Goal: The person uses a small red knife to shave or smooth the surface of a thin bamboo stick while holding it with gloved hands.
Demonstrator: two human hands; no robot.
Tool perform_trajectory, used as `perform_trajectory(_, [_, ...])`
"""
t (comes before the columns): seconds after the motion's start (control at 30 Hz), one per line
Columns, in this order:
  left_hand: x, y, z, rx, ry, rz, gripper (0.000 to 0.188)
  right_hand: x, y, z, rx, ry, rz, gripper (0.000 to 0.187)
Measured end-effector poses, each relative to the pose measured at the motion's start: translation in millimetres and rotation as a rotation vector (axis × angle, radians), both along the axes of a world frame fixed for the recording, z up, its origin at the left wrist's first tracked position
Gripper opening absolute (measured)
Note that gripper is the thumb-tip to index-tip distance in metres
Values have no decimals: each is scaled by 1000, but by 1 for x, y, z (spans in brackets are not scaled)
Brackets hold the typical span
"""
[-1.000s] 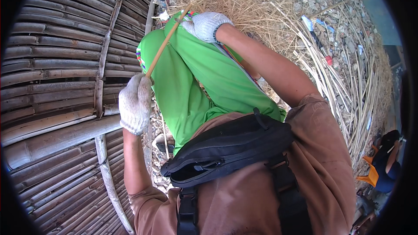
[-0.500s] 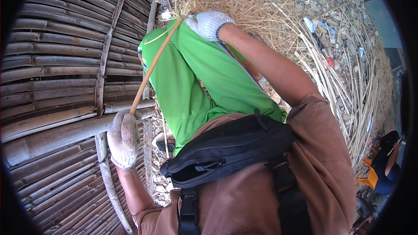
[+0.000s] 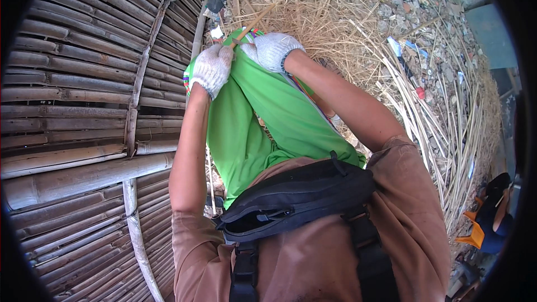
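Both my hands wear white knitted gloves and meet over my green-trousered knees. My left hand is closed around the near end of a thin tan bamboo strip. The strip slants away up and to the right, over the straw. Close beside it, my right hand is closed at the right knee, its fingertips by the strip. A thin greyish edge shows at those fingertips, too small to name.
A wall of bamboo slats stands close on my left. Straw-like shavings cover the ground ahead, with long pale strips piled at right. Rubble and litter lie beyond. A black waist bag crosses my lap. An orange object is at far right.
My left hand has moved up and right from beside the bamboo wall to the knees, next to my right hand. The strip now extends farther past the knees. My right hand has barely moved.
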State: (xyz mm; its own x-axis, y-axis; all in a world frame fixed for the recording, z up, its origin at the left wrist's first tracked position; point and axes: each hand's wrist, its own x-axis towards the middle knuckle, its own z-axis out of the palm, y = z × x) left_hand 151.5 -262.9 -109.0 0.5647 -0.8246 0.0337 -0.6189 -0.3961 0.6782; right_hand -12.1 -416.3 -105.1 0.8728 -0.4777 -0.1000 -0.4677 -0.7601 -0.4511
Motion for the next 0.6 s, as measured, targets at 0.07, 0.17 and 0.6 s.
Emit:
perform_trajectory(0.07, [-3, -19, -4, -11, -70, -22, 41, -7, -3, -3, 2, 4, -31, 75])
perform_trajectory(0.17, [-13, -15, 6, 58, -137, -34, 43, -8, -8, -12, -12, -20, -21, 75])
perform_trajectory(0.6, [-63, 104, 69, 43, -50, 13, 36, -5, -9, -14, 10, 20, -33, 76])
